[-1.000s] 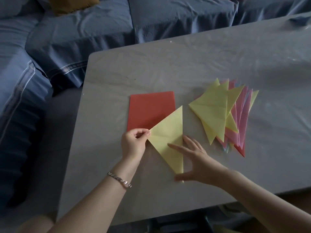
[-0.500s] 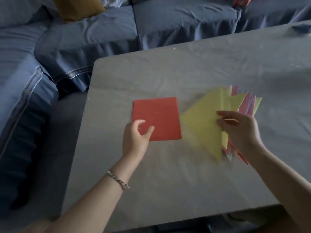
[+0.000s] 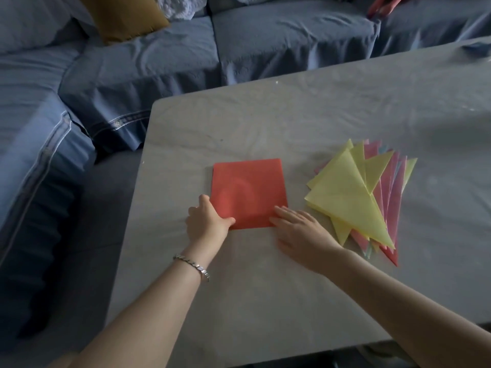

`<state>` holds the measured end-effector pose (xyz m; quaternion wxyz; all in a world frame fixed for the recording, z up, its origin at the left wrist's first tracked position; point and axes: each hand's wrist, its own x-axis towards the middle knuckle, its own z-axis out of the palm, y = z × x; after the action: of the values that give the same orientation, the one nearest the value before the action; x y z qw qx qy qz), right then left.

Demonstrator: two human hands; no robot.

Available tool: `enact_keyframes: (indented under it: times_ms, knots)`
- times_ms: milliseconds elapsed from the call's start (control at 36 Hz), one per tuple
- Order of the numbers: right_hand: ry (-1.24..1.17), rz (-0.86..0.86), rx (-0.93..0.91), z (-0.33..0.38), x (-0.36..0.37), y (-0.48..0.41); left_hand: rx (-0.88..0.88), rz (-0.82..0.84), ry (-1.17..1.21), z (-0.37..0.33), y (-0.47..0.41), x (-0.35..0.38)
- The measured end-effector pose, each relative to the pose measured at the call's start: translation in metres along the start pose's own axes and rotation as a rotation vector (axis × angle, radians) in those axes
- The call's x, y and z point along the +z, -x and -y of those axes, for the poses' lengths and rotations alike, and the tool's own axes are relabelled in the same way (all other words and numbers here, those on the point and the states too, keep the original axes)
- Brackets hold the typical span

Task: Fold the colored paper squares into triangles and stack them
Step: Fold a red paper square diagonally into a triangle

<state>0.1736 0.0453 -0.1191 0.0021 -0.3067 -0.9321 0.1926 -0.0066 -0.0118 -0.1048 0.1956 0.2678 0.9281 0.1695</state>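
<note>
A red paper square point(image 3: 248, 191) lies flat on the grey table point(image 3: 292, 123). My left hand point(image 3: 206, 223) holds its near left corner, thumb on top of the paper. My right hand point(image 3: 300, 231) lies flat with straight fingers, the fingertips touching the square's near right corner. To the right sits a fanned stack of folded triangles point(image 3: 353, 197), yellow ones on top and pink, red and pale blue ones beneath. Neither hand touches the stack.
A blue sofa point(image 3: 159, 62) wraps round the table's far and left sides, with a mustard cushion point(image 3: 125, 17) on it. The table's left edge runs close to my left hand. A small blue object point(image 3: 475, 50) lies at the far right.
My right hand carried the folded yellow triangle onto the stack, let it go and came back to the red square. My left hand moved onto the square's near left corner.
</note>
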Motion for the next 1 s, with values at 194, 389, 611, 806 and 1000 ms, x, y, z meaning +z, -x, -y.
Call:
enact_keyframes:
  times_ms: [194,389,611,806,1000]
  knots:
    - [0.030,0.005,0.047,0.001,0.012,-0.003,0.073,-0.075,0.095,0.013,-0.006,-0.001]
    - [0.012,0.013,0.042,-0.002,0.011,-0.005,0.066,-0.106,0.267,0.018,-0.009,-0.004]
    - [0.000,0.018,0.053,-0.001,0.011,-0.006,-0.144,-0.004,0.720,0.014,-0.021,-0.003]
    - [-0.021,0.007,0.055,0.000,0.010,-0.005,-0.155,-0.010,0.945,0.013,-0.021,-0.002]
    - [-0.041,-0.007,0.058,-0.001,0.012,-0.006,-0.213,0.090,0.909,0.009,-0.021,0.003]
